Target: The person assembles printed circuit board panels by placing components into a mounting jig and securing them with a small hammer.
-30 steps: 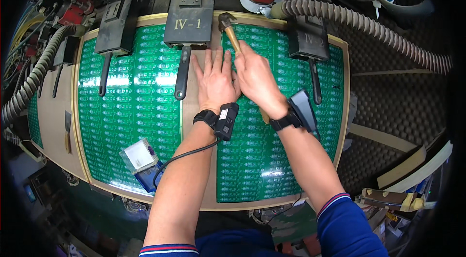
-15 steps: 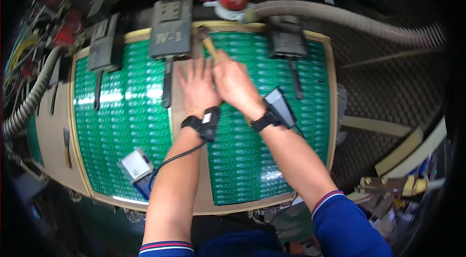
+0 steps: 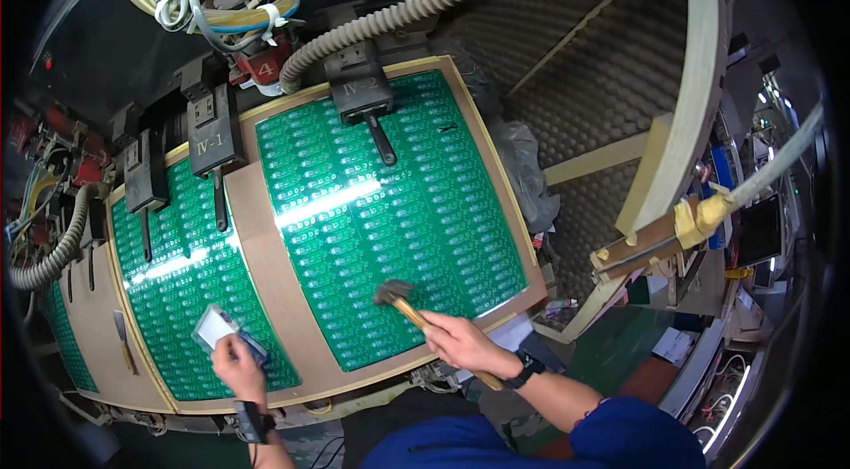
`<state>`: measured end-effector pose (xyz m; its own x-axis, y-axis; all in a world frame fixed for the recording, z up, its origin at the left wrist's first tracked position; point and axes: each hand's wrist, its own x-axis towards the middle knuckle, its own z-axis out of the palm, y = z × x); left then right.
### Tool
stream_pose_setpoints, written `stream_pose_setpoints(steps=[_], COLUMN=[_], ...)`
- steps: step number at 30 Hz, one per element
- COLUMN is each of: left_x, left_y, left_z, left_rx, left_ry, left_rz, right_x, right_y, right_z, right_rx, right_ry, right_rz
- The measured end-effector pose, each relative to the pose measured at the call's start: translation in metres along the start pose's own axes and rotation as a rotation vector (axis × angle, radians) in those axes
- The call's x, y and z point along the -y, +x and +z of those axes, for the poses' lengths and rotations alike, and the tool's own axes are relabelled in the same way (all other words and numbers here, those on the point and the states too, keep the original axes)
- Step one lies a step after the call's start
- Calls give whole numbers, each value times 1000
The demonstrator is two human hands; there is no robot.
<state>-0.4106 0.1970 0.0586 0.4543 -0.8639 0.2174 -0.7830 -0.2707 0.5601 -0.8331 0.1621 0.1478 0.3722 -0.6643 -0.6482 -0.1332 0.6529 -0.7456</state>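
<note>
My right hand [image 3: 461, 345] grips the wooden handle of a hammer [image 3: 410, 311]. Its dark metal head is over the lower part of the right green circuit board panel [image 3: 390, 221]. At the lower left, my left hand [image 3: 237, 370] has its fingers closed at the near edge of a small clear-and-white box [image 3: 215, 326], above the left green panel [image 3: 190, 279]. Part of the box and a blue item beside it are covered by the fingers. Both wrists wear black straps.
Dark clamp blocks with handles, such as the right clamp [image 3: 360, 88], hold the panels' far edges. A ribbed hose [image 3: 398, 22] arches behind them. A scraper [image 3: 125, 342] lies on the board at left. A wooden frame [image 3: 677, 97] stands at right beside dark foam [image 3: 575, 53].
My hands have drawn apart from the strip between the panels. The right brought the hammer nearer; the left went to the small box. The view has swung right.
</note>
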Motion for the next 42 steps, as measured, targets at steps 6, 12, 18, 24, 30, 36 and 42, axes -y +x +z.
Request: stream_pose_setpoints(steps=[6,12,18,24,30,36,42], left_x=[16,62,99,177,150,78,89], left_y=[-15,-8,42,43,16,-35,-46], left_z=[-67,-48,-31,-53,-99,-97,-92], left_rx=[318,75,251,181,132,288,358], left_ry=[-44,224,63,-151,-229,345,158], left_rz=[-392,-295,-434,-578,36,305,202], right_x=[-48,-31,-14,-37,-86,-132,-165], right_y=[-47,-46,-67,-104,-140,-158,-197], right_z=[-2,-2,12,54,132,225,318], right_rx=[-154,-227,-182,-137,-202,-278,-316], right_ry=[106,2,-88,-218,-153,-127,-176], right_rz=[161,95,8,1,53,38,56])
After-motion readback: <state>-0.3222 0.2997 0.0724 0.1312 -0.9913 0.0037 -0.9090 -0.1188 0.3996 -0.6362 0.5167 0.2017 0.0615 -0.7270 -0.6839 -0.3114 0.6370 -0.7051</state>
